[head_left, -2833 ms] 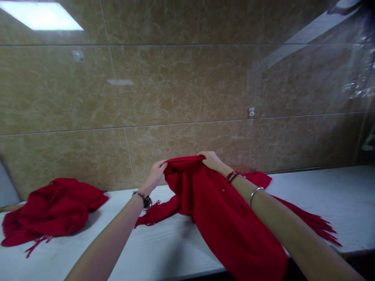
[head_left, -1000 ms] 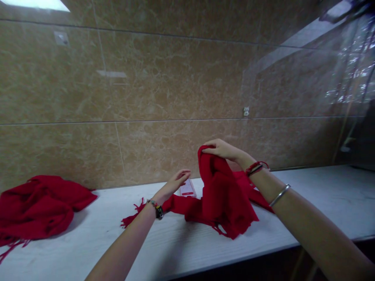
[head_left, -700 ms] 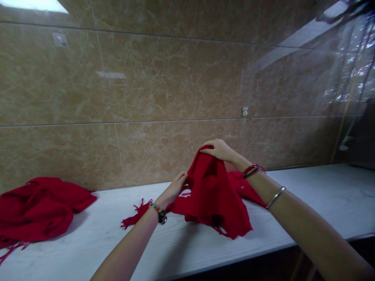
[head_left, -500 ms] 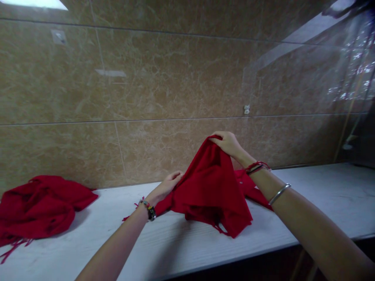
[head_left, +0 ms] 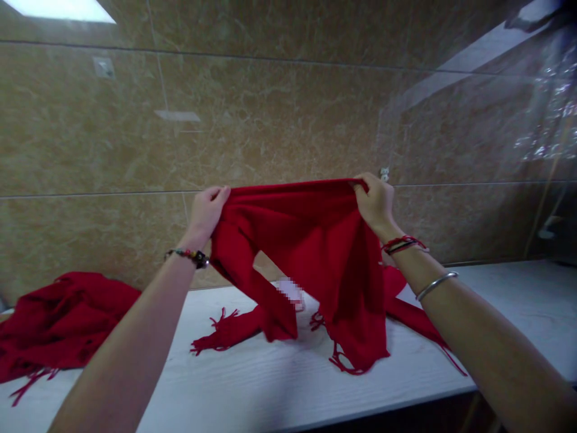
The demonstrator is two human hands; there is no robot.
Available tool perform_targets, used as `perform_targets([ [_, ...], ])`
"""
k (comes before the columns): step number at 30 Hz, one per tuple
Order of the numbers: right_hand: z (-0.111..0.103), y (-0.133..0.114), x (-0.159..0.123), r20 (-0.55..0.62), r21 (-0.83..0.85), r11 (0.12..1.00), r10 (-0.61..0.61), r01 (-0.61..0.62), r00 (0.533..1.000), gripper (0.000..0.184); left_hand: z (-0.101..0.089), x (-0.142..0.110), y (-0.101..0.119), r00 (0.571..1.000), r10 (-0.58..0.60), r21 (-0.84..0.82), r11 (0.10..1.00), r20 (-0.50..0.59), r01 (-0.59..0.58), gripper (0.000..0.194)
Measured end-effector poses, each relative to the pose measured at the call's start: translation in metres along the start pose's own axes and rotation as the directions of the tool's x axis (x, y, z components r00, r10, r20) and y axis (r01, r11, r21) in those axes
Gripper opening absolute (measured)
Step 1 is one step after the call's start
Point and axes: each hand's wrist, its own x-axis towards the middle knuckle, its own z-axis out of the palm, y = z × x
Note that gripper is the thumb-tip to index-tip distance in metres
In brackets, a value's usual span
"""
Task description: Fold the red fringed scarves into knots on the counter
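A red fringed scarf [head_left: 297, 228] is stretched between my two hands, its top edge nearly level above the table. My left hand [head_left: 208, 210] is closed on its left end of that edge. At the right end, my right hand [head_left: 376, 201] pinches the cloth between thumb and fingers. The scarf's lower folds hang down, and fringed parts rest on the white tabletop [head_left: 225, 385]. Through a gap in the cloth a small pale piece, blurred out [head_left: 291, 291], shows behind it; I cannot tell what it is.
On the far left a crumpled red cloth with fringe [head_left: 67, 319] lies in a heap. Behind the table rises a glossy brown tiled wall [head_left: 288, 120]. The table's front edge [head_left: 383, 410] runs across the lower right. A dark object [head_left: 563, 231] stands at the far right.
Both hands have risen, and the left has moved left, away from the right. The bunched scarf is now spread wide between them, with its fringe hanging lower in view.
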Motion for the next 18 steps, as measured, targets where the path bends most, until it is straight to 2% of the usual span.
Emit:
perform_targets([
  [2,0.005,0.006,-0.007,0.008,-0.043,0.999,0.026,-0.026,1.000,0.026,-0.017,0.016,0.009,0.988,0.031,0.095,0.994,0.150,-0.046,0.026],
  [3,0.009,0.009,-0.015,0.090,-0.046,0.999,0.017,-0.013,0.996,0.024,-0.022,0.018,0.009,0.974,0.016,0.121,0.992,0.226,-0.045,0.020],
  [4,0.015,0.012,-0.026,0.222,-0.036,0.999,-0.013,0.021,0.975,0.020,-0.025,0.016,0.005,0.950,-0.007,0.165,0.985,0.312,-0.047,0.016],
  [5,0.021,0.014,-0.037,0.371,-0.016,0.998,-0.053,0.063,0.927,0.016,-0.029,0.013,-0.002,0.926,-0.036,0.218,0.975,0.376,-0.050,0.013],
  [6,0.027,0.016,-0.046,0.504,0.005,0.995,-0.090,0.102,0.859,0.013,-0.032,0.010,-0.010,0.898,-0.068,0.306,0.949,0.435,-0.077,0.013],
  [7,0.033,0.017,-0.053,0.588,0.017,0.992,-0.111,0.124,0.801,0.012,-0.036,0.007,-0.017,0.908,-0.086,0.381,0.920,0.411,-0.085,0.015],
  [8,0.037,0.016,-0.057,0.623,0.014,0.991,-0.110,0.130,0.774,0.013,-0.039,0.005,-0.024,0.934,-0.083,0.421,0.904,0.347,-0.076,0.020],
  [9,0.041,0.015,-0.057,0.603,-0.003,0.993,-0.091,0.117,0.793,0.015,-0.041,0.004,-0.029,0.953,-0.071,0.443,0.894,0.296,-0.071,0.024],
  [10,0.044,0.012,-0.055,0.529,-0.024,0.996,-0.058,0.084,0.847,0.018,-0.042,0.003,-0.033,0.961,-0.057,0.445,0.893,0.272,-0.072,0.027],
  [11,0.046,0.009,-0.051,0.438,-0.037,0.998,-0.025,0.046,0.899,0.021,-0.040,0.001,-0.035,0.952,-0.054,0.439,0.894,0.300,-0.087,0.027],
  [12,0.048,0.007,-0.048,0.362,-0.044,0.999,0.002,0.015,0.932,0.023,-0.037,-0.002,-0.037,0.929,-0.063,0.435,0.894,0.366,-0.110,0.027],
  [13,0.048,0.005,-0.046,0.334,-0.043,0.999,0.011,0.004,0.942,0.024,-0.033,-0.007,-0.040,0.894,-0.082,0.435,0.890,0.440,-0.133,0.025],
  [14,0.048,0.004,-0.046,0.380,-0.031,0.999,-0.006,0.020,0.925,0.024,-0.028,-0.014,-0.042,0.860,-0.105,0.438,0.887,0.499,-0.146,0.024],
  [15,0.048,0.006,-0.049,0.488,-0.004,0.998,-0.048,0.057,0.872,0.022,-0.023,-0.022,-0.045,0.836,-0.124,0.438,0.887,0.534,-0.148,0.023],
  [17,0.045,0.013,-0.059,0.720,0.081,0.988,-0.147,0.128,0.679,0.015,-0.017,-0.038,-0.051,0.811,-0.141,0.420,0.897,0.567,-0.138,0.022],
  [18,0.043,0.019,-0.064,0.771,0.110,0.985,-0.168,0.133,0.614,0.013,-0.016,-0.045,-0.054,0.802,-0.142,0.410,0.902,0.580,-0.137,0.022],
])
